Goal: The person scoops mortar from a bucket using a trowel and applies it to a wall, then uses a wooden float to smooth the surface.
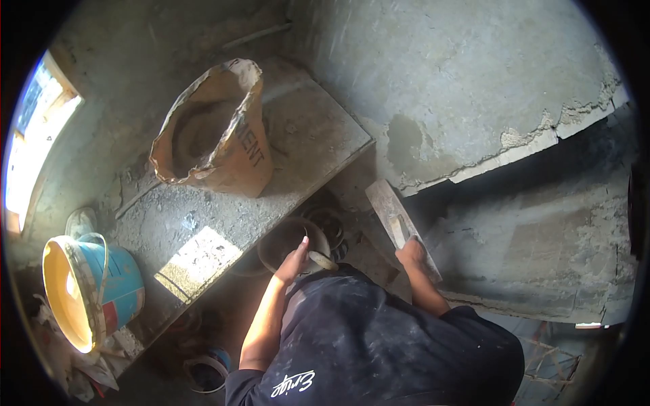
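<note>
My right hand (411, 252) is wrapped round the handle of a long, flat plastering float (394, 215). The float's face is tilted beside the lower edge of the plastered wall (467, 101). In front of my body, my left hand (292, 262) is closed with its thumb pointing up; whatever it grips is hidden. Right beside it lies a thick, pale, curved piece (323, 260) whose kind I cannot make out. Below that hand a round, dark bucket or basin (276, 242) shows in shadow.
An open paper cement bag (254, 152) stands on a dusty concrete slab (332, 132). At the left is a tilted blue bucket (122, 274) with a yellow inside. A smaller bucket (206, 372) sits low down. The slab's edge runs diagonally past my left arm.
</note>
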`<state>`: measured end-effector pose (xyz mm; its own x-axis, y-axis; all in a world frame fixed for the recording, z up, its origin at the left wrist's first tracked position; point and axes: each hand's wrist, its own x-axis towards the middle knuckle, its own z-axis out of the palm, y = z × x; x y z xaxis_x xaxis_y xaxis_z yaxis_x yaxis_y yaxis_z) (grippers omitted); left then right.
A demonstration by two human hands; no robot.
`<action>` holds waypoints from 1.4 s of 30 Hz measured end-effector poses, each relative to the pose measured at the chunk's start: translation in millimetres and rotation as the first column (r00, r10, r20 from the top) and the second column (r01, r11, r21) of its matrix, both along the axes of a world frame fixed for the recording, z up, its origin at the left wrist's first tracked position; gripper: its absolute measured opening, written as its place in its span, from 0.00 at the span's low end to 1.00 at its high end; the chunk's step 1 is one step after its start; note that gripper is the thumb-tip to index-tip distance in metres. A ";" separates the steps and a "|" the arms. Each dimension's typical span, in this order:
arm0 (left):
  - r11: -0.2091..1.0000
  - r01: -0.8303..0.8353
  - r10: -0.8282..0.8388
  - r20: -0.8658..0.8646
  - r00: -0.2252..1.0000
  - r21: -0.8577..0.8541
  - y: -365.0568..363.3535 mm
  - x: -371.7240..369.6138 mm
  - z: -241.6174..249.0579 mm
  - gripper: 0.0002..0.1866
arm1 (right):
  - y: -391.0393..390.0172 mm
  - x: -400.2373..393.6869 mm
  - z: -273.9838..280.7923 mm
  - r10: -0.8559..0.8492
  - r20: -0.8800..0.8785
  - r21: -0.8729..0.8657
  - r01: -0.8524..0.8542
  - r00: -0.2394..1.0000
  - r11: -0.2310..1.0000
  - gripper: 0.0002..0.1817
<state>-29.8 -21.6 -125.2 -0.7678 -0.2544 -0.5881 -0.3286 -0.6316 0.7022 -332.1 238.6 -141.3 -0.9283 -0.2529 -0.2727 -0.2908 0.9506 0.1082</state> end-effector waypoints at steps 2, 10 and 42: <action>1.000 -0.002 0.002 0.014 1.000 -0.016 1.1 0.6 -1.3 0.33 | 2.1 9.1 14.1 0.013 -0.144 -0.121 -0.031 0.989 0.992 0.31; 0.994 0.103 -0.101 0.065 0.993 -0.027 -6.6 -13.2 13.6 0.33 | -63.5 -71.6 80.6 -0.059 -0.552 -0.403 -0.204 0.832 0.892 0.32; 0.998 -0.044 0.046 0.052 0.998 -0.036 10.5 22.5 -16.5 0.35 | -94.3 -44.7 59.2 0.140 -0.282 -0.100 -0.174 0.949 0.980 0.35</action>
